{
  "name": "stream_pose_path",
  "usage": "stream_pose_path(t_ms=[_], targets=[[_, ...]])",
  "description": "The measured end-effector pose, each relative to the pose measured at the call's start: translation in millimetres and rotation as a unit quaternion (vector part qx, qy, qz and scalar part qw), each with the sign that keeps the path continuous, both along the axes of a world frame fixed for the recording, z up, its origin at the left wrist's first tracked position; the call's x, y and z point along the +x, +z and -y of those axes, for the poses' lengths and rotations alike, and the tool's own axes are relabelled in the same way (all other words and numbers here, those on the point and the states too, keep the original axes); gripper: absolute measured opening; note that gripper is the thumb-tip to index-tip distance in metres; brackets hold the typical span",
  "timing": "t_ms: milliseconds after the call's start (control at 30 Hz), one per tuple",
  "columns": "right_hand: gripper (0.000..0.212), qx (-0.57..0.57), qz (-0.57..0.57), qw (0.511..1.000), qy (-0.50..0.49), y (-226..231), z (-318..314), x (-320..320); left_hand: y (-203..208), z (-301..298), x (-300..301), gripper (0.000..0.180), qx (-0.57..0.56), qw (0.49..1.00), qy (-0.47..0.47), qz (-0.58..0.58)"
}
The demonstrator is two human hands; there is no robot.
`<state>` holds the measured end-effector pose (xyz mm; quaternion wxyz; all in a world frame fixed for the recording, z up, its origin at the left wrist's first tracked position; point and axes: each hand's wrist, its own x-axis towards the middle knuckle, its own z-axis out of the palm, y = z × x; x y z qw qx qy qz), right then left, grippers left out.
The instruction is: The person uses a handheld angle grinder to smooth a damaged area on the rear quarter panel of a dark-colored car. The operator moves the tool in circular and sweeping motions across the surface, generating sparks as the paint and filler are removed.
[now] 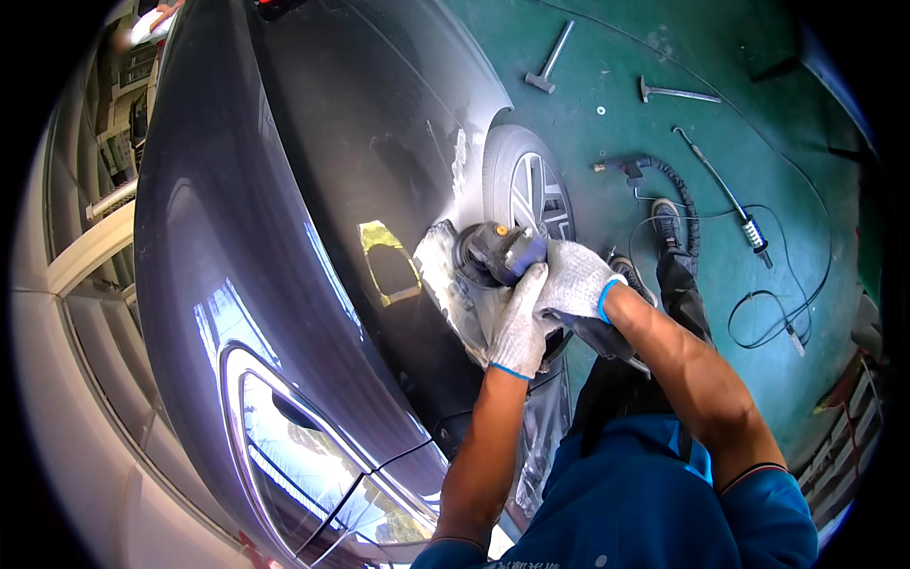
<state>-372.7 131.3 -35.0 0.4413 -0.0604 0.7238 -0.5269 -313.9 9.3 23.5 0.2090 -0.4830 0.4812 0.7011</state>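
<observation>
A black power sander (495,252) with an orange button rests its round pad at the whitish, stripped patch (441,275) on the dark grey car panel (322,142), above the wheel (531,180). Both my hands wear white knit gloves with blue cuffs. My right hand (578,278) is closed round the rear of the sander's body. Below and beside it, my left hand (518,327) is closed on the sander's near side, its fingertips partly hidden. White streaks run up the panel along the wheel arch.
On the green floor lie one hammer (540,82), another hammer (680,93), a long rod tool with a ribbed grip (752,229), and an air hose (678,175). A thin cable (825,223) loops across the right. Clear plastic sheeting (540,460) hangs on the car near my left arm.
</observation>
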Motion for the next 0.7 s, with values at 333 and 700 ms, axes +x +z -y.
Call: stream_pose_path(t_ms=[333, 700], targets=[[0.052, -0.021, 0.040, 0.999, 0.026, 2.1, 3.0, -2.9, 20.8, -2.3, -6.1, 0.056, -0.024, 0.999, -0.020, 0.040], [0.063, -0.168, 0.189, 0.966, -0.049, 4.8, -11.7, 7.9, 30.6, -8.2, 7.3, 0.063, -0.106, 0.988, -0.069, 0.092]])
